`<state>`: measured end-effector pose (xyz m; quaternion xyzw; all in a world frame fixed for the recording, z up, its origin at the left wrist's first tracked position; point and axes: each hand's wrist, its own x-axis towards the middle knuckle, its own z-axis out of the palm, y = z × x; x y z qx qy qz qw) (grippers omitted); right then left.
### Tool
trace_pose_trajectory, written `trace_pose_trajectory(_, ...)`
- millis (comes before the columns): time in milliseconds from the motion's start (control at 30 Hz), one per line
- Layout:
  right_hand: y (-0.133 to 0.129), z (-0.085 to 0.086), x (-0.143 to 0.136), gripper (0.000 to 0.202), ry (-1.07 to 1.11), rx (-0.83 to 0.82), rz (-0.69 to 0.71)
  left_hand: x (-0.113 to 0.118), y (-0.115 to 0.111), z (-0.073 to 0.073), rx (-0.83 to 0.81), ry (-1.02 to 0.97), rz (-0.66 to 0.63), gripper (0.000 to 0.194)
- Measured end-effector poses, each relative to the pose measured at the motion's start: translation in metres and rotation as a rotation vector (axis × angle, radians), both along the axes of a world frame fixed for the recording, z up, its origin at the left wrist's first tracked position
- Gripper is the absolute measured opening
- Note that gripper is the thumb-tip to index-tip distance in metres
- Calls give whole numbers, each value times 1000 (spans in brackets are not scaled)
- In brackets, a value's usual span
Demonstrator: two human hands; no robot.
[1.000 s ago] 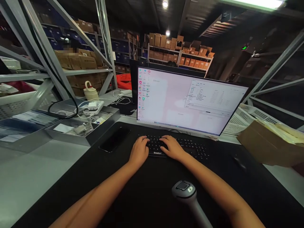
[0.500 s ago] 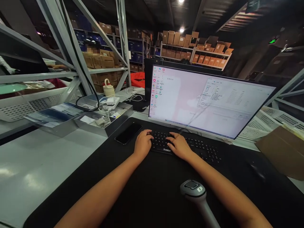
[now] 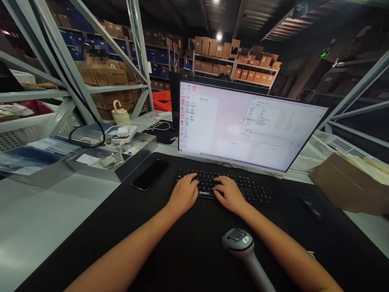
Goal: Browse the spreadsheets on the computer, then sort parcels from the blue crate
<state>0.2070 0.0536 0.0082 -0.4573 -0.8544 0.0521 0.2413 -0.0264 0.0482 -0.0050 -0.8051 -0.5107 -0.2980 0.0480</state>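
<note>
Both of my hands rest on a black keyboard (image 3: 206,184) in front of a lit monitor (image 3: 231,125). My left hand (image 3: 184,192) lies over the left part of the keys, fingers apart and holding nothing. Over the middle keys is my right hand (image 3: 229,192), also empty, its fingers spread. A dark phone (image 3: 151,174) lies left of the keyboard. Between my forearms, nearer to me, a grey handheld scanner (image 3: 238,241) lies on the black desk mat (image 3: 182,251).
At the right are a black mouse (image 3: 310,207) and a cardboard box (image 3: 349,184). Grey trays (image 3: 100,168) with small items and a white power strip (image 3: 124,134) stand at the left, near a cream cup (image 3: 120,115). A person (image 3: 94,56) is behind the metal frame.
The view has turned so the scene sits further left. My left hand has shifted towards the right on the keyboard, nearer to my right hand.
</note>
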Motion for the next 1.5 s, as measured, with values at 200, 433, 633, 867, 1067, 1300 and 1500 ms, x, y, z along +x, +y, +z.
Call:
trace_pose_trajectory(200,7,7,-20,33,-32,-60,12,9,-7,-2,-35,106,38,29)
trace_pose_trajectory(433,11,12,-35,31,-28,-46,-126,11,-4,-4,22,150,65,31)
trace_pose_trajectory(633,-3,8,-26,30,-40,-55,-70,12,-2,-11,17,249,108,37)
trace_pose_trajectory(867,1,-4,-22,33,-57,9,-64,13,-3,-6,-25,270,115,39)
trace_pose_trajectory(1067,1,-5,-23,30,-62,40,-61,13,-1,-8,-6,250,106,38)
trace_pose_trajectory(1300,0,-7,-22,29,-55,63,-91,13,-2,-5,8,129,53,34)
trace_pose_trajectory(1500,-3,-12,-19,31,-21,19,-96,12,-7,-2,-59,80,86,34)
